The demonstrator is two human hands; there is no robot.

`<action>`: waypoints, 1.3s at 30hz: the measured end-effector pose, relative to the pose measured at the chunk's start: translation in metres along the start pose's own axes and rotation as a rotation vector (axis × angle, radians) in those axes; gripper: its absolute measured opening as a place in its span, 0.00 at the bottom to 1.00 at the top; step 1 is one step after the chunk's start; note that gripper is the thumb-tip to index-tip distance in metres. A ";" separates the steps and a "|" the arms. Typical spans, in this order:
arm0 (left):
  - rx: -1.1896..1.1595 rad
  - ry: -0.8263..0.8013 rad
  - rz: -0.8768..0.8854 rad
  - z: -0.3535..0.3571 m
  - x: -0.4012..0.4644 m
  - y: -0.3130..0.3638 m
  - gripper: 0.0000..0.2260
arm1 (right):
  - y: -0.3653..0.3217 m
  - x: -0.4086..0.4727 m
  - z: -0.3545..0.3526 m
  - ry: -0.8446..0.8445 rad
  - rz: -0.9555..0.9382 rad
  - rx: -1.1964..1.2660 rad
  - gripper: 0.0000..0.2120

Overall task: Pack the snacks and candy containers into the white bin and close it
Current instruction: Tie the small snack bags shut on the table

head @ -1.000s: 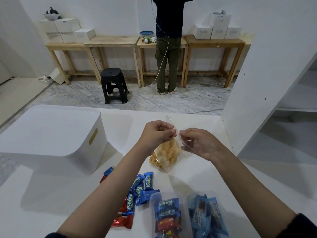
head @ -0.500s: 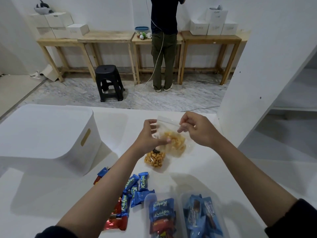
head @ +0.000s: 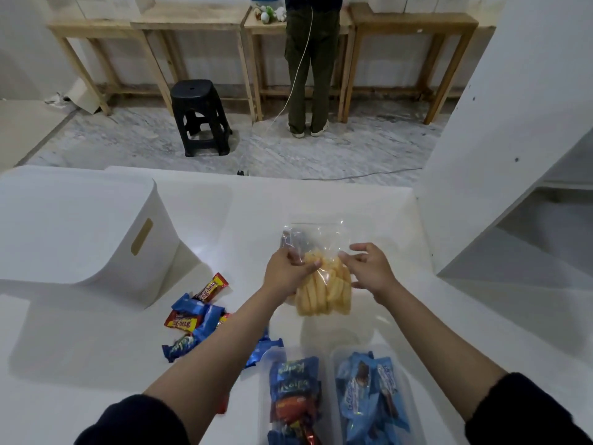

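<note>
A clear zip bag of yellow snacks (head: pixel 324 290) hangs over the white table (head: pixel 401 316). My left hand (head: pixel 288 274) grips the bag at its left side below the opening. My right hand (head: pixel 369 271) touches the bag's right side with its fingers spread. The white bin (head: pixel 73 232) stands at the left with its lid on and a slot handle facing me. Loose blue and red candy bars (head: pixel 195 322) lie in front of the bin. Two clear containers of candy (head: pixel 295 399) (head: pixel 375 396) sit at the near edge.
A white shelf unit (head: pixel 513 155) rises at the right of the table. Beyond the table a black stool (head: pixel 200 117) stands on the floor. A person (head: pixel 313 59) stands at wooden benches (head: pixel 192 27) along the far wall, with a white cable trailing down.
The bag has been lowered and turned so the snacks hang below its opening. My left hand shifted to grasp its side; my right hand let go of the top and opened its fingers.
</note>
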State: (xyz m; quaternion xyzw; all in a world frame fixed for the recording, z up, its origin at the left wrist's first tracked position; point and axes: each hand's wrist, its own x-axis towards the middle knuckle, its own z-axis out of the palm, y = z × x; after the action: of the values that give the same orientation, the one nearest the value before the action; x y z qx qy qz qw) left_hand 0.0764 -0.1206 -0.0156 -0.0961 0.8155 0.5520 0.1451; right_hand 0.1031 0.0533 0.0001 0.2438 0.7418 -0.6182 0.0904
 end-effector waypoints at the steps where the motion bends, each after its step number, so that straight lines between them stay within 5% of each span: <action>1: 0.030 0.029 0.001 0.006 0.001 -0.005 0.18 | 0.004 0.006 0.004 0.032 -0.007 0.013 0.20; 13: 0.185 0.160 0.022 0.032 0.005 -0.025 0.25 | 0.030 0.053 0.022 0.165 -0.033 -0.153 0.22; 25: 0.412 0.227 0.068 0.032 0.007 -0.025 0.24 | 0.030 0.044 0.031 0.122 -0.181 -0.409 0.29; 32: 0.282 0.196 0.142 0.013 0.004 -0.020 0.15 | 0.010 0.032 0.038 0.259 -0.174 -0.514 0.28; 39: 0.131 0.300 0.219 -0.063 -0.009 0.011 0.27 | -0.038 -0.006 0.087 0.253 -0.333 -0.455 0.25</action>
State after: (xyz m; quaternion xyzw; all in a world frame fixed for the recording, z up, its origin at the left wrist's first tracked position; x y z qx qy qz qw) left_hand 0.0731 -0.1751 0.0191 -0.0782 0.8678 0.4895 -0.0332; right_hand 0.0760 -0.0365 0.0166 0.1673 0.8963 -0.4073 -0.0532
